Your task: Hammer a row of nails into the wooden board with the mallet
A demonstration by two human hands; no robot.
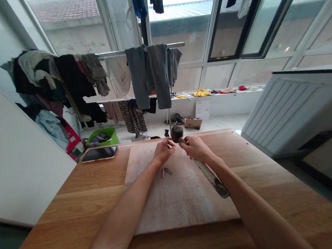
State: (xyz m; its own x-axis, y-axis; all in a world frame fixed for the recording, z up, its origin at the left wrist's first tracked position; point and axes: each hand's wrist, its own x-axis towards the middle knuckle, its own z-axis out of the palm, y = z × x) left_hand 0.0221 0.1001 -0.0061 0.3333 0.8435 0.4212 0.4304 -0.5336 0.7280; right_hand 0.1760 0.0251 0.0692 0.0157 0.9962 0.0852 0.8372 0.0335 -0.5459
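Note:
My right hand (196,148) is wrapped round the handle of a hammer (177,133), close to its dark head. The rest of the handle slants back toward me under my right forearm. The head hangs over the far part of a wooden board (185,199), just beside my left fingertips. My left hand (164,151) rests at the board with its fingers pinched together; whatever they hold is too small to make out. Several loose nails (167,171) lie on the board between my forearms. Small dark spots show at the board's far left.
Under the board is a wooden table (81,217), with a phone (100,153) near its far left corner. Beyond stand a green basket (110,134) and a rack of hanging clothes (148,74). A white ribbed panel (295,108) rises at the right, a white surface (20,161) at the left.

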